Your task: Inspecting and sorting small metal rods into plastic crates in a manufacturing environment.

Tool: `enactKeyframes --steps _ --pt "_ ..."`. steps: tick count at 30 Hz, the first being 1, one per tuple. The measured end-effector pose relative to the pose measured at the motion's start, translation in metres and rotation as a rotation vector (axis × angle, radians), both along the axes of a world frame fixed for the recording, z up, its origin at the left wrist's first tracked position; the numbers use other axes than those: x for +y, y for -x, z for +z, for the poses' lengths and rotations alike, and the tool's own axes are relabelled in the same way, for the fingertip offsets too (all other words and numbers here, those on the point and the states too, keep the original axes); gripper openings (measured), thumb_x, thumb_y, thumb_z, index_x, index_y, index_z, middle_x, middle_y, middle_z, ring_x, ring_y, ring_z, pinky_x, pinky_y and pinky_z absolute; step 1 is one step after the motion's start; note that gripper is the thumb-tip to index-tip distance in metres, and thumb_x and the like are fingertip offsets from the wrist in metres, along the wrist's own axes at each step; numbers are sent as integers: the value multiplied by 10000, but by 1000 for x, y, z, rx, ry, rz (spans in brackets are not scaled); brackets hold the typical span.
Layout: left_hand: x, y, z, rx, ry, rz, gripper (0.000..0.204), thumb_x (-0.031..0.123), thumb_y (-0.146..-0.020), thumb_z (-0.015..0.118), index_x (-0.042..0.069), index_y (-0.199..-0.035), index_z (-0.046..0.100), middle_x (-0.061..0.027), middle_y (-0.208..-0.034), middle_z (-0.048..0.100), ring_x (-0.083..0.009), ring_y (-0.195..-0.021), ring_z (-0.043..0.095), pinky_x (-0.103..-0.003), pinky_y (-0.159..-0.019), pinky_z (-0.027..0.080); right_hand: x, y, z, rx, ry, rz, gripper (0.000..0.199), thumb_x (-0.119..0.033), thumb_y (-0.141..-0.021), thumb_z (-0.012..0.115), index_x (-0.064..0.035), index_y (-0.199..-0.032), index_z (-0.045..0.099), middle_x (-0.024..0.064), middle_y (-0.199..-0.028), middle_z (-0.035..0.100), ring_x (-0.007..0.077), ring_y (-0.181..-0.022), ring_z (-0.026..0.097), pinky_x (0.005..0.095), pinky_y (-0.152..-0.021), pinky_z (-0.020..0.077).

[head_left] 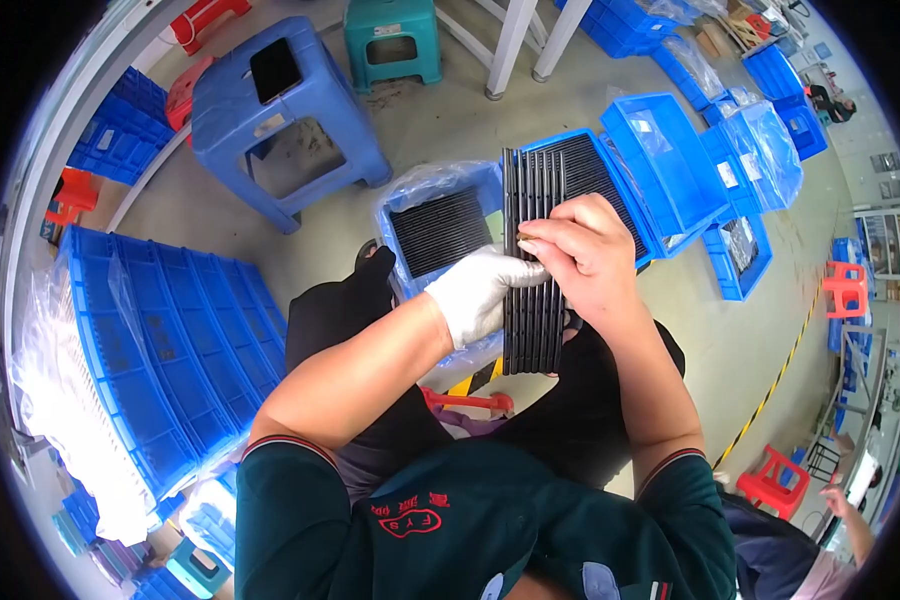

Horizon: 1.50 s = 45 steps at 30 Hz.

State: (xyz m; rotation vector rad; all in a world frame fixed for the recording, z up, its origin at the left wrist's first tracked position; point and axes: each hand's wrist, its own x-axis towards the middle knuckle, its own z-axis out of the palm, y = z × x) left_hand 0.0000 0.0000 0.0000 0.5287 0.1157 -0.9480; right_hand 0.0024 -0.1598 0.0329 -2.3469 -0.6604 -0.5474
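Observation:
A flat row of several long, thin black rods (532, 335) stands lengthwise in front of me, above my lap. My left hand (475, 292), in a white glove, is closed around the row's middle from the left side. My bare right hand (595, 250) is closed from the right, thumb and forefinger pinched against the face of the rods. A tiny brownish thing shows at those fingertips, too small to name. Beyond the hands a blue bin lined with clear plastic (397, 272) holds more black rods (440, 232). Another blue bin of rods (545, 137) lies partly hidden behind the row.
Blue crates (660, 165) stand stacked at the right. A tall blue crate stack (170, 350) with plastic film rises on my left. A blue stool (315, 110) with a dark phone-like slab (275, 70) stands far left, beside a green stool (394, 40). Another person (785, 540) sits lower right.

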Motion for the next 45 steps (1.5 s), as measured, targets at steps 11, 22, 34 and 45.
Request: enactKeyframes --steps 11,22,34,45 --pt "-1 -5 2 83 3 33 219 51 -912 514 -46 -1108 527 -178 -952 626 -310 -828 665 -464 -736 579 6 -2 9 -95 -109 28 170 -8 -673 743 -48 -830 693 44 -765 581 184 -694 550 284 -583 429" --pt "-5 -1 -8 59 -39 61 195 17 -884 534 -4 -1077 554 -117 -951 624 -226 -856 659 -372 -746 574 12 3 7 -110 22 37 173 -60 -636 723 -91 -799 674 34 -773 569 227 -700 556 331 -591 467" --pt "-5 -1 -2 69 37 -25 209 26 -870 571 26 -1079 576 -88 -1013 624 -203 -943 627 -356 -824 530 9 -1 1 -101 23 40 180 -25 -646 732 -68 -816 693 53 -772 592 208 -688 563 299 -582 450" --pt "-2 -20 8 178 124 105 305 199 -969 451 -16 -1172 526 -188 -1068 633 -317 -990 633 -430 -846 530 -10 3 13 21 -275 -121 128 -31 -709 730 -63 -823 680 48 -788 612 191 -730 587 286 -623 467"
